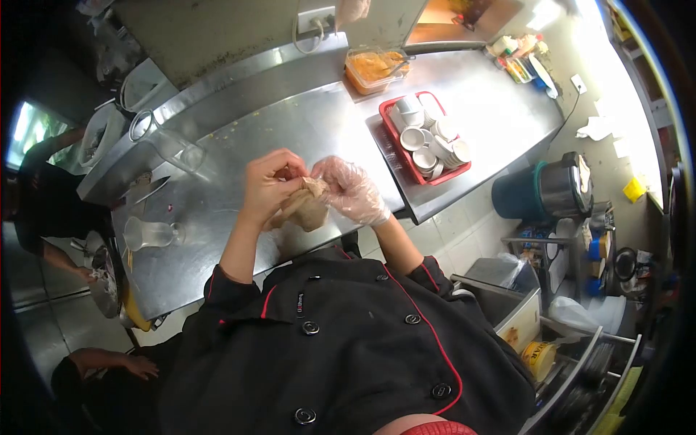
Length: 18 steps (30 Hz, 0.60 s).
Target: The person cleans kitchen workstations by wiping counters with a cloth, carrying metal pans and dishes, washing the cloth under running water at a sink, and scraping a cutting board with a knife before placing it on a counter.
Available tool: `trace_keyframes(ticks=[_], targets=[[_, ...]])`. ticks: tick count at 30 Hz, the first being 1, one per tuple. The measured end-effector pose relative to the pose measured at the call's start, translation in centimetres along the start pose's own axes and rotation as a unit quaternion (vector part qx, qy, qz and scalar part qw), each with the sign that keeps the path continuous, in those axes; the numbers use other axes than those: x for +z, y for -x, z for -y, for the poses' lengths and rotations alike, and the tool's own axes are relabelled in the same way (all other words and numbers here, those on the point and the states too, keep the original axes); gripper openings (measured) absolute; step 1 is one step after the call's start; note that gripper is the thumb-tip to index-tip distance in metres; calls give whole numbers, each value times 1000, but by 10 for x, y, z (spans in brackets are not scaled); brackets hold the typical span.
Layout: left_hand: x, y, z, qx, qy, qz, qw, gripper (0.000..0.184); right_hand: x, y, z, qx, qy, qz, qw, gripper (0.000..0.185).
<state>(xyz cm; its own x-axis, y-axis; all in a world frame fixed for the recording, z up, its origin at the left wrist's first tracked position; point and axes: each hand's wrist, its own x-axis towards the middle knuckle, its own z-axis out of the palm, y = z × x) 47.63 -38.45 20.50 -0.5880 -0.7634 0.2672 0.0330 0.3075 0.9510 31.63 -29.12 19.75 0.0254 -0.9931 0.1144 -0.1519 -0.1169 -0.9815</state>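
Note:
Over the front edge of the steel worktable, both hands pinch a soft beige bundle. It bulges below and is bunched at the top; I cannot tell whether it is a filled bag or food. My left hand, bare, has its fingers curled on the bundle's upper left side. My right hand, in a clear plastic glove, closes its fingertips on the gathered top from the right. The two hands almost meet there.
A red basket of white cups stands right, below an orange-filled container. Two glass vessels, a tall one and a shorter one, lie left. Co-workers' arms reach in at left. A lidded bin stands right.

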Motion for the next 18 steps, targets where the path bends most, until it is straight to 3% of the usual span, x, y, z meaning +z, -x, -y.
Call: trace_keyframes(ticks=[3, 5, 7, 10, 13, 14, 16, 17, 18], targets=[[-12, 0, -4, 6, -64, 46, 997, 11, -9, 0, -5, 36, 112, 66, 991, 16], [-17, -1, -10, 47, -115, 71, 990, 10, -3, -1, -12, -162, 114, 44, 979, 19], [-19, -3, -16, 119, -169, 87, 974, 11, -2, 1, -10, -209, 53, 64, 974, 25], [-14, -4, -15, 194, -215, 50, 956, 7, -24, 14, -23, -64, 164, 74, 982, 34], [-17, 2, -15, 40, -176, 54, 982, 7, -43, 26, -5, -11, 205, 70, 976, 36], [-17, 4, -10, 42, -205, 61, 976, 7, -52, 32, -5, 13, 213, 73, 974, 35], [-12, 9, 3, 45, -259, 75, 962, 10, -71, 50, -16, -44, 372, 39, 926, 27], [-8, 12, 5, 49, -240, 81, 966, 12, -82, 62, -11, -1, 474, 28, 880, 21], [-2, 15, 6, 52, -221, 88, 970, 13, -83, 74, -5, 20, 491, -66, 869, 15]])
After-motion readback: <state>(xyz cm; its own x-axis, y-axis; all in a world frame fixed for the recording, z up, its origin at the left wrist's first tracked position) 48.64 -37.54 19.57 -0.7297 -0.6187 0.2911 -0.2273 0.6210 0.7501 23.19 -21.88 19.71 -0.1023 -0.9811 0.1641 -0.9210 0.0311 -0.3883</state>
